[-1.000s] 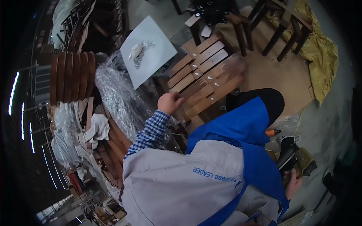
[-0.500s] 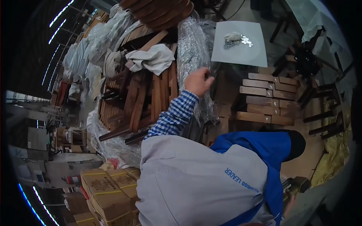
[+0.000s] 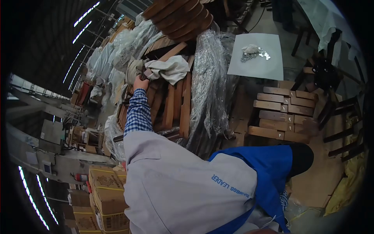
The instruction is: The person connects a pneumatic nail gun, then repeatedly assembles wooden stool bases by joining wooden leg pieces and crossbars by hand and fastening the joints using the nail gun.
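My left hand (image 3: pixel 141 83), in a blue checked sleeve, reaches to the wood pile and is closed at the end of a dark wooden piece beside the crumpled cloths. A pale cloth (image 3: pixel 171 69) lies just right of it on brown wooden parts (image 3: pixel 170 107). A greyish cloth (image 3: pixel 134 70) touches the area above my fingers. What exactly the fingers hold is hard to make out. My right hand is hidden behind the apron and blue cloth (image 3: pixel 249 163) at the lower right.
Jointed wooden slats (image 3: pixel 282 113) lie on brown board at the right. A white sheet (image 3: pixel 272 70) carries small metal parts and a whitish bag. Crumpled clear plastic (image 3: pixel 210 82) runs beside the pile. Strapped cartons (image 3: pixel 109 195) stand lower left; dark wooden frames (image 3: pixel 343 128) stand at the far right.
My left hand has moved left from the clear plastic to the cloths on the wood pile and closed there. My right hand and the olive tool beside it have gone out of sight. The view has turned left.
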`<move>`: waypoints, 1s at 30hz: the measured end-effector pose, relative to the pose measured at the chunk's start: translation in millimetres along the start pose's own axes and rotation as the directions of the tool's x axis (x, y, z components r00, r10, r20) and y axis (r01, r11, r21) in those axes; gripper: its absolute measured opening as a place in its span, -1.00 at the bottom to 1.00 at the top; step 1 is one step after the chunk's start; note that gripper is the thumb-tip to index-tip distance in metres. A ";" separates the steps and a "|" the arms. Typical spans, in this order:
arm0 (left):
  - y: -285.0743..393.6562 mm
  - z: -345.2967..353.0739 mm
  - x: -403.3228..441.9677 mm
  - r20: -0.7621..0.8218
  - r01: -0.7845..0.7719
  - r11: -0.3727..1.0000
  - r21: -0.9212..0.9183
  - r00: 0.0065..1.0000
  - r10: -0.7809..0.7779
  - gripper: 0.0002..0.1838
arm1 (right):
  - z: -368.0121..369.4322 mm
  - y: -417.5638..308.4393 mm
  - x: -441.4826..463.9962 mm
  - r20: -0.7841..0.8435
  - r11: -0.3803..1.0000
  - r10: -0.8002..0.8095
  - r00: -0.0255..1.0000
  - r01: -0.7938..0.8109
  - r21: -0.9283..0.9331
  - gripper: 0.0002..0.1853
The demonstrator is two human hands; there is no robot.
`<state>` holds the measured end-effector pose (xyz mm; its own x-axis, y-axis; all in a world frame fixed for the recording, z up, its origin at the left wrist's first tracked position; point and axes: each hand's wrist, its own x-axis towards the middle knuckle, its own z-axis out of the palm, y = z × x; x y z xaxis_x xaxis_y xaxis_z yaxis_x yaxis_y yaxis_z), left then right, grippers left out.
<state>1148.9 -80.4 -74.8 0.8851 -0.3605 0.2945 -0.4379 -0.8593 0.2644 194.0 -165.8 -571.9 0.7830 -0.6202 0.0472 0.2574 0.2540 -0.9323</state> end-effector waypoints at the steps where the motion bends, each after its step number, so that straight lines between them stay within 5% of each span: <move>1: -14.1 19.4 25.6 0.003 -0.055 0.998 -0.029 0.999 0.055 -0.19 | 3.9 2.9 0.4 -0.033 1.000 0.004 0.999 -0.004 -0.011 -0.58; 2: -13.3 34.1 43.2 0.006 -0.107 0.992 -0.063 0.994 0.108 -0.14 | 5.3 3.7 1.7 -0.066 1.000 0.007 0.998 -0.008 -0.027 -0.58; 5: 58.8 31.7 15.2 0.015 -0.106 0.911 0.398 0.994 0.109 -0.04 | 3.6 8.6 16.5 -0.156 0.997 0.008 0.988 -0.020 -0.075 -0.59; 8: 111.2 32.9 -13.5 0.217 -0.328 0.709 0.625 0.945 0.245 -0.24 | 3.7 19.5 25.1 -0.222 0.991 0.041 0.974 -0.067 -0.113 -0.59; 9: 119.7 34.2 -16.8 0.299 -0.404 0.603 0.688 0.915 0.272 -0.47 | 11.8 20.6 26.2 -0.240 0.989 0.063 0.969 -0.094 -0.118 -0.59; 10: 118.6 41.6 -2.9 0.234 -0.301 0.688 0.660 0.953 0.193 -0.57 | 20.7 18.8 22.7 -0.257 0.984 0.094 0.962 -0.129 -0.123 -0.59; 12: 121.9 44.0 20.9 0.022 -0.075 0.848 0.524 0.997 0.075 -0.65 | 21.7 7.9 22.2 -0.282 0.967 0.147 0.948 -0.198 -0.160 -0.60; 15: 116.2 -19.8 51.3 -0.339 0.140 0.987 -0.074 0.928 -0.157 -0.64 | 17.6 -9.1 28.6 -0.304 0.928 0.216 0.928 -0.291 -0.230 -0.60; 17: 87.9 -72.4 96.9 -0.380 0.267 0.805 -0.531 0.773 -0.507 -0.61 | 20.7 -19.0 41.1 -0.314 0.900 0.248 0.916 -0.338 -0.275 -0.60; 19: 66.8 -138.1 96.1 -0.465 0.350 0.740 -0.574 0.605 -0.647 -0.61 | 17.6 -20.0 44.9 -0.322 0.864 0.287 0.902 -0.389 -0.319 -0.61; 21: 40.4 -174.0 81.5 -0.500 0.183 0.663 -0.726 0.520 -0.692 -0.60 | 20.3 -22.5 55.5 -0.334 0.829 0.317 0.888 -0.431 -0.357 -0.61; 22: 27.0 -181.4 68.5 -0.576 0.232 0.758 -0.610 0.527 -0.625 -0.63 | 21.6 -21.1 61.5 -0.339 0.812 0.330 0.881 -0.448 -0.375 -0.61; 24: -16.0 -167.9 57.8 -0.754 0.300 0.950 -0.089 0.603 -0.261 -0.66 | 30.9 -20.6 78.6 -0.351 0.779 0.350 0.868 -0.478 -0.406 -0.61; 25: -112.2 -138.6 117.9 -0.638 0.285 0.821 0.496 0.761 0.121 -0.67 | 41.4 -27.4 84.6 -0.361 0.760 0.360 0.860 -0.495 -0.420 -0.61; 27: -88.5 -111.0 62.9 -0.295 0.275 0.852 0.446 0.944 -0.150 -0.66 | 38.8 -25.5 85.8 -0.398 0.715 0.376 0.837 -0.535 -0.450 -0.62; 29: -110.4 -66.5 44.5 0.027 0.137 0.793 0.593 0.982 -0.190 -0.71 | 40.4 -36.0 81.8 -0.443 0.659 0.391 0.807 -0.581 -0.477 -0.62; 30: -112.3 -51.9 33.1 0.029 0.191 0.825 0.533 0.970 -0.243 -0.70 | 41.1 -39.4 81.3 -0.465 0.633 0.395 0.792 -0.601 -0.488 -0.62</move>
<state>1219.1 22.9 -47.1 0.9692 -0.1514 0.1944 -0.1085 -0.9706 -0.2149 270.8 -195.8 -516.6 0.4588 -0.7362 -0.4974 -0.5844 0.1716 -0.7931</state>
